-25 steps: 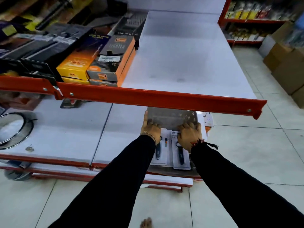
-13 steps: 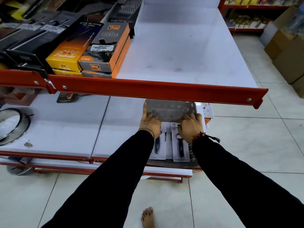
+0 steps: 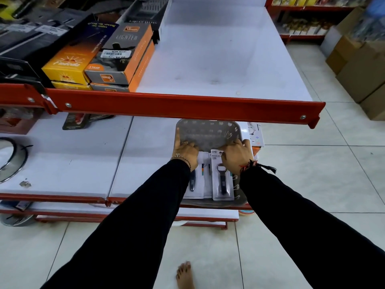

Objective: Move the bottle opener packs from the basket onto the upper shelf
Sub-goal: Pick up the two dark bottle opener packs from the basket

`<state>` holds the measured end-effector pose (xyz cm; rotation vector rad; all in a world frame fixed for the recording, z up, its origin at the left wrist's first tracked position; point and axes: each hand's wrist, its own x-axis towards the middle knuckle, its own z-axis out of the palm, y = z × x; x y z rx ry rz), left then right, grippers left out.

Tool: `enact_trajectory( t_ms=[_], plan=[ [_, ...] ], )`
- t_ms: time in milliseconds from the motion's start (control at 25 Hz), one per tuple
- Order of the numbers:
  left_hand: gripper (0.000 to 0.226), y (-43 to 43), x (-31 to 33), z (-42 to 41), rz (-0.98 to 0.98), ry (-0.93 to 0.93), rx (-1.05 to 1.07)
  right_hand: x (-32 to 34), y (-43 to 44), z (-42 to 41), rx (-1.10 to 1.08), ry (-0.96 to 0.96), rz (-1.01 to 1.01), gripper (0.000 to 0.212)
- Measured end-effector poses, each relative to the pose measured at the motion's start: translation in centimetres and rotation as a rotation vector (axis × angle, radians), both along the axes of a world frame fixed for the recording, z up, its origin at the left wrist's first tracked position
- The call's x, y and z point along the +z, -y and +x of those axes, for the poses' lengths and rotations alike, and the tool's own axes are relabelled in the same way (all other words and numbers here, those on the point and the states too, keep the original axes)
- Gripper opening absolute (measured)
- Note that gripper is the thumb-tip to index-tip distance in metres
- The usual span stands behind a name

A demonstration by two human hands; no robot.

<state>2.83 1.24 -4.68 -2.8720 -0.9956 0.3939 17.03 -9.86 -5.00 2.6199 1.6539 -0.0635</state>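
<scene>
A grey perforated basket [image 3: 208,132] sits on the lower white shelf, just under the red front edge of the upper shelf [image 3: 218,59]. Inside it lie white bottle opener packs: one on the right [image 3: 222,180] showing a dark-handled opener, another on the left [image 3: 198,184] partly under my arm. My left hand [image 3: 185,153] rests on the left pack's top end, index finger stretched along the basket's left wall. My right hand [image 3: 236,156] has its fingers curled over the top of the right pack. The packs' upper ends are hidden by my hands.
Orange and grey lighter boxes [image 3: 120,57] and yellow boxes [image 3: 66,65] fill the upper shelf's left side. A red rail [image 3: 177,107] fronts it. A metal ring [image 3: 8,161] lies on the lower shelf at left. Cardboard cartons [image 3: 362,67] stand on the floor right.
The view has tilted and moved closer. My right hand's fingers have curled further over the right pack's top; my left hand stays at the basket's left wall.
</scene>
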Motion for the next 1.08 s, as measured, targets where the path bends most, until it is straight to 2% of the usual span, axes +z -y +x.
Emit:
enact_trajectory(
  t_ms=[200,360,520,640,720,1080],
  plan=[
    [0.047,0.3,3.5,-0.6,-0.018,0.067,0.02,3.8,0.9,0.2,-0.002,-0.078,0.105,0.029],
    [0.036,1.0,7.6,-2.6,-0.324,0.265,0.118,8.8,2.6,-0.1,0.081,-0.326,0.042,0.024],
    [0.031,3.4,11.1,-4.8,-0.411,0.29,0.15,12.4,4.8,-2.5,0.159,-0.337,-0.025,0.023],
    [0.03,5.6,13.5,-6.9,-0.349,0.311,0.143,14.6,6.3,-4.7,0.181,-0.264,-0.076,0.026],
    [0.03,6.5,16.1,-8.6,-0.287,0.385,0.13,17.3,7.1,-5.6,0.209,-0.231,-0.04,0.026],
    [0.034,6.1,31.8,-11.2,-0.072,0.64,0.092,33.5,6.4,-5.3,0.323,-0.145,0.34,0.028]
  ],
)
